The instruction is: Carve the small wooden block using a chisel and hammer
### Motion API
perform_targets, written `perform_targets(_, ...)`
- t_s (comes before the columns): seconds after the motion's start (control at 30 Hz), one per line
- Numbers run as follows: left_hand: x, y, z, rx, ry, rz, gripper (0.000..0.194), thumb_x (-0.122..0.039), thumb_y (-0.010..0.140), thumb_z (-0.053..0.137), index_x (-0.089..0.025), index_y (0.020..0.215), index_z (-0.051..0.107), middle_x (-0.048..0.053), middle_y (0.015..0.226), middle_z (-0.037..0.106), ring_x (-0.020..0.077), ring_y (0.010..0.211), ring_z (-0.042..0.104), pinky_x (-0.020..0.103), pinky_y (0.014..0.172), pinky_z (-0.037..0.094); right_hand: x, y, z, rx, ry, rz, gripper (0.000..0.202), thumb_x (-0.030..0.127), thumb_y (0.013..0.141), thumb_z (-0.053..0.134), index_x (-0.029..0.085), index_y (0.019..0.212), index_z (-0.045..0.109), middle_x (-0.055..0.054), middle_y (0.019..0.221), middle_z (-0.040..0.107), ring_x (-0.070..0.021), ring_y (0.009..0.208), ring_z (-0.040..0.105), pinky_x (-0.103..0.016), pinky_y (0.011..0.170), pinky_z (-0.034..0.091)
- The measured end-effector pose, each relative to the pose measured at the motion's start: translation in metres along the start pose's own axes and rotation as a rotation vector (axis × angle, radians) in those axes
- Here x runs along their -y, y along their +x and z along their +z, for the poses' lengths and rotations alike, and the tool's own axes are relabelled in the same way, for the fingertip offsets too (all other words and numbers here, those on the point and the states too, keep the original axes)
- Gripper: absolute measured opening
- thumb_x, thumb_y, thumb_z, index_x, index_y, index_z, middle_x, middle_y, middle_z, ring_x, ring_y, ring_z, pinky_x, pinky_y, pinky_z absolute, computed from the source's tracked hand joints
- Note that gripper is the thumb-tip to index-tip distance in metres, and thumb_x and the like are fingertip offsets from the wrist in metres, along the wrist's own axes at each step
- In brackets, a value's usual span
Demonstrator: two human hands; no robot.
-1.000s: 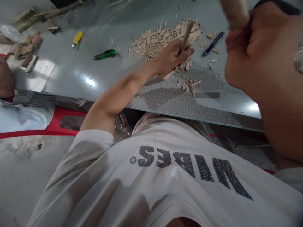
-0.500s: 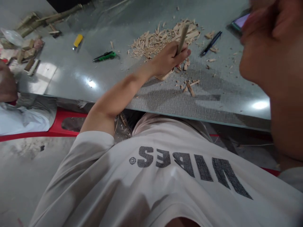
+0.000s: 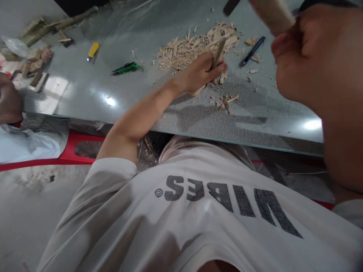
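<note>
Greyish, rather dim light covers the tabletop (image 3: 93,81), whose surface throws back two white glare spots (both near its front edge). Soft shadow spreads below the left hand (image 3: 202,70) and darkens folds of the pale shirt (image 3: 181,217). The right hand (image 3: 320,56) and its wooden handle (image 3: 273,17), close to the lens, look blurred, while the wood shavings (image 3: 193,45) read more crisply. Wide-angle distortion stretches the outer margins.

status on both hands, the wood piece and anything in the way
Left hand gripping tan rod. Right hand raised, gripping wooden handle. Wood piece under left hand, mostly hidden. Wood chips heaped close by.
</note>
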State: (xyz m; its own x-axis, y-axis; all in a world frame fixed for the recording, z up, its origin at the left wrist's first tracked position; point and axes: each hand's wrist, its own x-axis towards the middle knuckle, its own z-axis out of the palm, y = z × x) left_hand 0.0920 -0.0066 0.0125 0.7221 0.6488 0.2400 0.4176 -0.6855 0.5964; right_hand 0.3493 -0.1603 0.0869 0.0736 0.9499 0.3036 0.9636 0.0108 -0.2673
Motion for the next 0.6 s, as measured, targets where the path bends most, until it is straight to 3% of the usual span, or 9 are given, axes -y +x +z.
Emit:
perform_targets(0.1,-0.002,0.0,-0.003,0.009,0.019,-0.018,0.09,-0.122,0.097,0.042,-0.044,0.089,0.086,0.01,0.082,0.08,0.0387,0.109,0.087,0.073,0.103,0.069,-0.011,0.004,0.012,-0.224,0.092,0.021,0.065,0.068,0.137,0.04,0.023,0.154,0.084,-0.008,0.134,0.079,-0.0217,0.128,0.078,-0.057,0.11,0.046)
perform_targets(0.17,-0.007,0.001,-0.005,0.003,0.023,-0.033,0.089,-0.121,0.094,0.046,-0.044,0.096,0.091,0.009,0.088,0.086,0.0386,0.114,0.089,0.073,0.1,0.069,-0.022,0.009,0.022,-0.267,0.105,0.029,0.08,0.084,0.135,0.037,0.024,0.16,0.084,-0.011,0.147,0.08,-0.0315,0.147,0.077,-0.064,0.119,0.045)
perform_targets(0.2,-0.011,0.0,-0.007,0.02,0.041,-0.038,0.087,-0.12,0.091,0.05,-0.045,0.102,0.093,0.008,0.092,0.089,0.0395,0.119,0.089,0.073,0.097,0.069,-0.027,0.011,0.026,-0.259,0.107,0.046,0.082,0.087,0.134,0.041,0.023,0.161,0.084,-0.013,0.147,0.08,-0.0329,0.144,0.077,-0.063,0.119,0.045)
perform_targets(0.27,-0.023,0.0,-0.012,0.078,0.103,-0.035,0.085,-0.12,0.081,0.06,-0.048,0.109,0.096,0.007,0.098,0.093,0.0423,0.131,0.088,0.073,0.092,0.067,-0.034,0.014,0.031,-0.218,0.14,0.086,0.078,0.083,0.131,0.05,0.019,0.162,0.082,-0.015,0.14,0.08,-0.0264,0.121,0.073,-0.055,0.108,0.044)
perform_targets(0.33,-0.033,-0.002,-0.016,0.118,0.164,-0.023,0.086,-0.121,0.074,0.065,-0.05,0.111,0.097,0.006,0.1,0.094,0.0446,0.14,0.086,0.073,0.089,0.065,-0.034,0.015,0.031,-0.208,0.166,0.09,0.072,0.075,0.131,0.052,0.017,0.163,0.081,-0.015,0.134,0.079,-0.0159,0.101,0.057,-0.047,0.099,0.037)
perform_targets(0.4,-0.037,-0.002,-0.017,0.107,0.182,-0.022,0.087,-0.122,0.073,0.064,-0.05,0.11,0.096,0.007,0.098,0.093,0.0457,0.14,0.085,0.074,0.089,0.064,-0.028,0.013,0.026,-0.195,0.172,0.041,0.059,0.066,0.13,0.056,0.019,0.157,0.08,-0.013,0.13,0.075,-0.0122,0.095,0.043,-0.044,0.096,0.031)
perform_targets(0.47,-0.032,-0.002,-0.015,0.05,0.146,-0.01,0.087,-0.124,0.079,0.06,-0.05,0.109,0.094,0.008,0.095,0.091,0.0446,0.133,0.085,0.074,0.092,0.064,-0.017,0.011,0.019,-0.181,0.168,-0.011,0.04,0.054,0.128,0.059,0.02,0.141,0.075,-0.01,0.122,0.067,-0.0119,0.092,0.037,-0.042,0.094,0.027)
perform_targets(0.53,-0.022,-0.001,-0.01,-0.043,0.081,0.03,0.084,-0.123,0.089,0.054,-0.049,0.107,0.091,0.008,0.091,0.088,0.0423,0.123,0.084,0.074,0.095,0.064,-0.003,0.008,0.01,-0.15,0.161,-0.027,0.022,0.043,0.124,0.062,0.02,0.122,0.06,-0.006,0.11,0.055,-0.0117,0.089,0.035,-0.041,0.092,0.024)
perform_targets(0.6,-0.008,0.0,-0.004,-0.113,0.025,0.059,0.081,-0.121,0.097,0.053,-0.048,0.106,0.089,0.008,0.088,0.085,0.0401,0.117,0.083,0.073,0.098,0.065,0.01,0.006,0.002,-0.105,0.125,0.012,0.027,0.033,0.119,0.065,0.021,0.109,0.044,-0.004,0.102,0.045,-0.0122,0.086,0.032,-0.041,0.09,0.024)
